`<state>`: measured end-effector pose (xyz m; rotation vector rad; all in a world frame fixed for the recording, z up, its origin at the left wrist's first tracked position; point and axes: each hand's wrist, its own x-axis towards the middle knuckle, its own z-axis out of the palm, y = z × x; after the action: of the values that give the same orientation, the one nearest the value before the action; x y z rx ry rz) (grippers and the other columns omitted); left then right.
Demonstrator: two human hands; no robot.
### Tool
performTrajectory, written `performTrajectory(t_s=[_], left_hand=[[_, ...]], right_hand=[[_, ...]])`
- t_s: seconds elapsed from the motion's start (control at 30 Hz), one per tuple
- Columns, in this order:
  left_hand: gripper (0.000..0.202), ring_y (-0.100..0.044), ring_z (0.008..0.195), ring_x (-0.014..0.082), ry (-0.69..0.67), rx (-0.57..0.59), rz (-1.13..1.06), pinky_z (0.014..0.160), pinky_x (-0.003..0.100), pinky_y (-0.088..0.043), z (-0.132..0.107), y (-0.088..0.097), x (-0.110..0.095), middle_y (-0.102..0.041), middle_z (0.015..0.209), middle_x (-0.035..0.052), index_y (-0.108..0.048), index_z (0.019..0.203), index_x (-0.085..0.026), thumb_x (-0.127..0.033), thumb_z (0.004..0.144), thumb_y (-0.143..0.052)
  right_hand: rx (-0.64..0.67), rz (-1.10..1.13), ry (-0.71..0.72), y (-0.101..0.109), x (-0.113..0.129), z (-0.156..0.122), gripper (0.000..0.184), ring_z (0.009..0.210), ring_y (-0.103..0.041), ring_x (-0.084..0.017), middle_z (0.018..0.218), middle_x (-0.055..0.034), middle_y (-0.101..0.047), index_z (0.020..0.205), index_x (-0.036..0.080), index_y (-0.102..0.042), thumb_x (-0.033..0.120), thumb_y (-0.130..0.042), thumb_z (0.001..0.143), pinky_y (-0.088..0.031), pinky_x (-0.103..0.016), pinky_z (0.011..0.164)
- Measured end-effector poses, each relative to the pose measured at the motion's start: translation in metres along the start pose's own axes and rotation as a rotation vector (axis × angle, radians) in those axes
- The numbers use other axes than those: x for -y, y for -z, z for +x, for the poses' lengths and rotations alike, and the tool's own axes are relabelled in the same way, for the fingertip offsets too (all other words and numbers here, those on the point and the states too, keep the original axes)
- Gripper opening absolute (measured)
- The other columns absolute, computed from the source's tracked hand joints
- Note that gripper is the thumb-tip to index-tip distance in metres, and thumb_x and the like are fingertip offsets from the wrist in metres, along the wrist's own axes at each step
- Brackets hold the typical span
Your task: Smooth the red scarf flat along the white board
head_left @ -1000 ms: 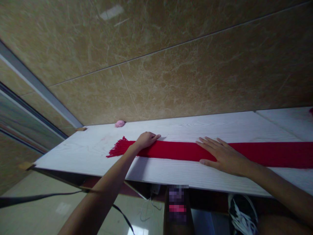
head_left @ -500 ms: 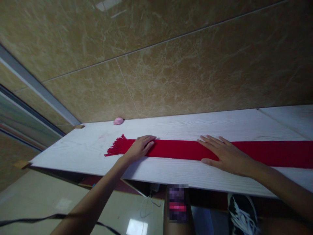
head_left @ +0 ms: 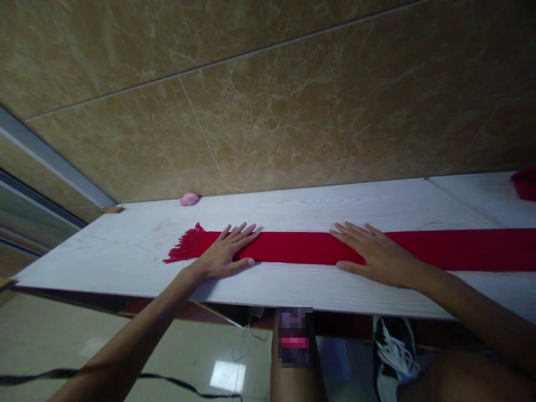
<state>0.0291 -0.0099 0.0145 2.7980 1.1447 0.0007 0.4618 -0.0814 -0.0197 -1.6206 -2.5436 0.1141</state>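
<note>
I am resting my left hand (head_left: 228, 251) on the red scarf (head_left: 297, 247), and my right hand (head_left: 372, 254) is lying farther along it; both are spreading flat, grasping nothing. The scarf is running beneath both hands and on past my right, its fringe (head_left: 184, 245) fanning out beyond my left wrist. A pink object (head_left: 189, 199) is sitting past my left fingertips on the white tabletop (head_left: 293, 287).

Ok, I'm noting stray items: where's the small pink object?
Head view, left of centre: the pink object is on the white tabletop by the wall, beyond the fringe of the red scarf.
</note>
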Motion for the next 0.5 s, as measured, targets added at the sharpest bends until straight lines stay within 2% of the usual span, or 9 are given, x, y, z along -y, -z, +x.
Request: performTrajectory(t_s=[0.3, 0.5], left_hand=[[0.063, -0.027, 0.165, 0.0225, -0.049, -0.017, -0.068, 0.138, 0.052, -0.017, -0.005, 0.000, -0.007, -0.036, 0.174, 0.0047, -0.036, 0.168, -0.027, -0.058, 0.112, -0.036], [0.056, -0.030, 0.163, 0.0215, -0.058, -0.029, -0.111, 0.137, 0.050, -0.021, -0.011, 0.002, -0.019, -0.043, 0.170, 0.0029, -0.046, 0.163, -0.027, -0.051, 0.113, -0.038]], right_hand=[[-0.010, 0.016, 0.007, 0.000, 0.001, -0.001, 0.092, 0.161, -0.028, -0.036, 0.173, -0.0132, -0.032, 0.168, 0.023, -0.040, 0.084, -0.034, 0.099, -0.023, -0.066, 0.129], [-0.048, 0.022, 0.028, -0.001, -0.001, -0.002, 0.087, 0.160, -0.031, -0.037, 0.172, -0.0122, -0.036, 0.167, 0.026, -0.042, 0.081, -0.040, 0.100, -0.026, -0.066, 0.129]])
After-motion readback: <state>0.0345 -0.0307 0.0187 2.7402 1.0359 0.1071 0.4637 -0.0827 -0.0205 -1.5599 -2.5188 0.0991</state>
